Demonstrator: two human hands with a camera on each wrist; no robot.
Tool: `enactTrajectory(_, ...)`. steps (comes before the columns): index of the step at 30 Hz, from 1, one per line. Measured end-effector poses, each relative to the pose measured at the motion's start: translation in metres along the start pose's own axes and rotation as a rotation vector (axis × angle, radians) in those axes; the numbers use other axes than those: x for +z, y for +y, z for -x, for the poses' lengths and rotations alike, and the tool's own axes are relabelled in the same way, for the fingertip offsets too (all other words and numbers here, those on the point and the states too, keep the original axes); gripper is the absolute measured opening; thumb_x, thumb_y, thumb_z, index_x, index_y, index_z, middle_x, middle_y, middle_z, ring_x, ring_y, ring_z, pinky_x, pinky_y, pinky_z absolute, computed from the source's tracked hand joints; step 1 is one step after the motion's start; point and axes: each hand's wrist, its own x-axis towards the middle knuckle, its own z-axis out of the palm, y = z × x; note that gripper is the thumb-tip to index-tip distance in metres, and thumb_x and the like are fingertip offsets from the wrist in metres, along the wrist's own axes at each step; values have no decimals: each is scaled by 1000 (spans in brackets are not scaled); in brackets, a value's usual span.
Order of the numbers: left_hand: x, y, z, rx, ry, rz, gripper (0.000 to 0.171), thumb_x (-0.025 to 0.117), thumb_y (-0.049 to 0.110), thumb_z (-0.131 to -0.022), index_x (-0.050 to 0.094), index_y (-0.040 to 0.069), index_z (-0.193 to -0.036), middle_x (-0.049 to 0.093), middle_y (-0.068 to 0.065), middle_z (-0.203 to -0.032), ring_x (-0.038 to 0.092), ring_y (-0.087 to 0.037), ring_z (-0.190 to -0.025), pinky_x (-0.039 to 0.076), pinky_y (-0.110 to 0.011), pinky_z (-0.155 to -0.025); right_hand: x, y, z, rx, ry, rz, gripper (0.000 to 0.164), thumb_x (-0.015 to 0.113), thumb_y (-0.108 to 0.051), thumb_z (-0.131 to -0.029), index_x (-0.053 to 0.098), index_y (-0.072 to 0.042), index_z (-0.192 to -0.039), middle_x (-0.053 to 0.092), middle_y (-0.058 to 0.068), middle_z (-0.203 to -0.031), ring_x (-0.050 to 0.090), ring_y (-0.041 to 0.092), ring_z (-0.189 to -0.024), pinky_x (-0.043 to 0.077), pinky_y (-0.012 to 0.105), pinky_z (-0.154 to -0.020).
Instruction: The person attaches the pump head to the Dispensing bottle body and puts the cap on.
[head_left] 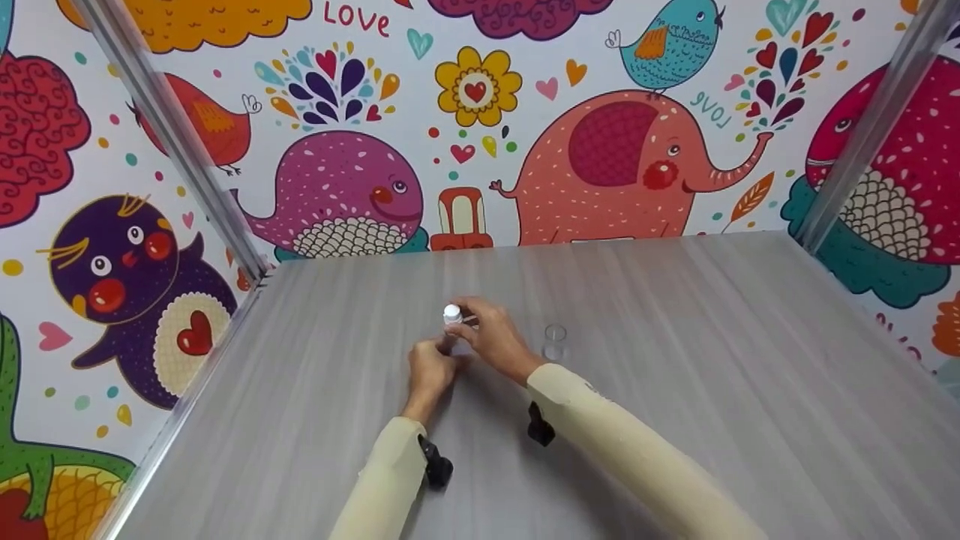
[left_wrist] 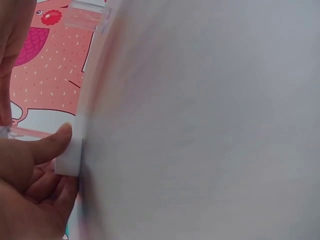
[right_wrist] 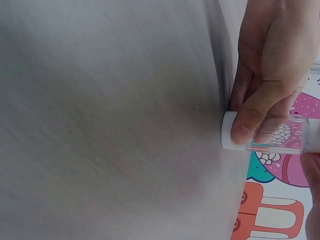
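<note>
Upright on the table stands a small clear bottle [right_wrist: 287, 145] with a white base [right_wrist: 228, 127] and a white top [head_left: 452, 312]. My left hand [head_left: 431, 369] grips it low down, thumb and fingers round the base, as the left wrist view shows. At the top, the thumb and fingers of my right hand [head_left: 491, 336] pinch the bottle around its white top. To the right of that hand, a clear see-through cylinder [head_left: 555, 346] stands by itself on the table. My palms hide part of the bottle's body in the head view.
The grey wood-grain table [head_left: 675, 360] reaches back to a wall [head_left: 517, 202] printed with cartoon animals. Metal posts [head_left: 180, 142] rise at the table's two far corners. Black wrist cameras [head_left: 436, 463] hang beneath both cream sleeves.
</note>
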Motion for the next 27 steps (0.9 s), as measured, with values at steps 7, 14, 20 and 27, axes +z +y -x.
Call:
enactTrajectory(7, 0, 2, -1, 4, -2, -35, 15, 77, -5, -65, 63, -2, -65, 46, 2, -58, 42, -16, -58, 34, -28, -56, -9, 5, 2, 24, -51, -2, 47, 72, -17, -91, 59, -7, -134, 68, 11, -124, 67, 23, -112, 55, 37, -95)
enactTrajectory(14, -3, 0, 1, -12, -7, -49, 11, 80, -3, -67, 70, -2, -71, 49, 1, -59, 42, -16, -59, 34, -29, -56, -15, 6, 5, 5, -89, 74, 53, 77, -24, -87, 60, -9, -134, 65, 9, -131, 61, 25, -122, 50, 42, -103)
enactTrajectory(20, -3, 0, 2, -37, -32, -21, 12, 82, -1, -69, 74, -1, -78, 52, 1, -63, 42, -15, -61, 35, -27, -57, -20, 6, 8, 2, -89, 134, 51, 78, -24, -85, 62, -11, -132, 63, 8, -132, 59, 24, -126, 47, 40, -108)
enactTrajectory(27, -2, 4, 2, -103, -47, 11, 21, 84, 3, -71, 79, 0, -91, 72, -8, -80, 48, -16, -67, 44, -29, -63, -27, 3, 12, -19, -24, 191, 50, 80, -21, -85, 64, -6, -129, 63, 9, -133, 56, 27, -127, 43, 47, -110)
